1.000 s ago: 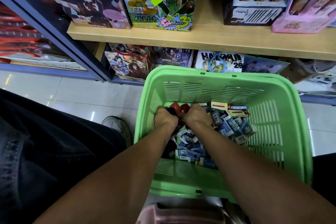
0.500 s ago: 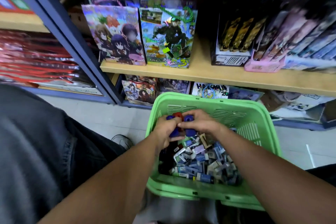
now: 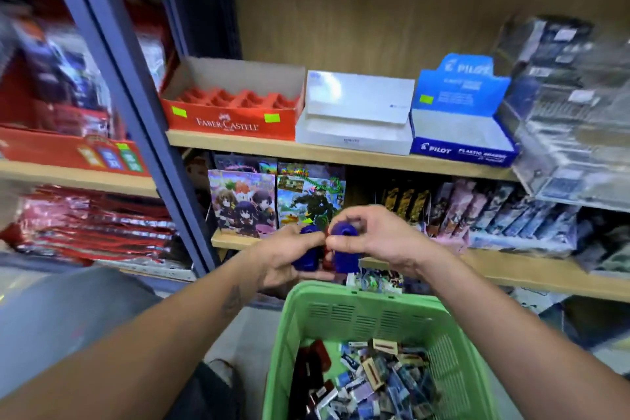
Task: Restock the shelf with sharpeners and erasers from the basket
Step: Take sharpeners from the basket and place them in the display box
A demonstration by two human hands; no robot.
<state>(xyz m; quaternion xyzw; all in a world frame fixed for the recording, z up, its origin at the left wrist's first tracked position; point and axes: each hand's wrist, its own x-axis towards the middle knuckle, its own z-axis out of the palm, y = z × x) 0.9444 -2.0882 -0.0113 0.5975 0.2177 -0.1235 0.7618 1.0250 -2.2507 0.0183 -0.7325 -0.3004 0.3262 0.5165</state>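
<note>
My left hand (image 3: 281,257) grips a blue sharpener (image 3: 306,254), with a red one (image 3: 328,254) squeezed in beside it. My right hand (image 3: 378,237) pinches another blue sharpener (image 3: 346,249). Both hands meet in the air above the far rim of the green basket (image 3: 361,314). Several wrapped erasers (image 3: 381,378) and a few dark red sharpeners (image 3: 312,365) lie inside the basket. On the shelf (image 3: 341,150) above stand a red Faber-Castell tray box (image 3: 235,102), a white display box (image 3: 356,112) and a blue Pilot eraser box (image 3: 463,119).
A blue steel upright (image 3: 136,102) divides the shelving on the left. Illustrated gift bags (image 3: 276,201) and packaged goods fill the lower shelf behind my hands. A clear acrylic case (image 3: 576,112) sits at the right. My dark trouser leg and shoe (image 3: 221,368) are at the lower left.
Both hands have lifted out of the basket holding the blue and red sharpeners. The view has tilted upward, bringing the shelf with the red, white and blue boxes into sight.
</note>
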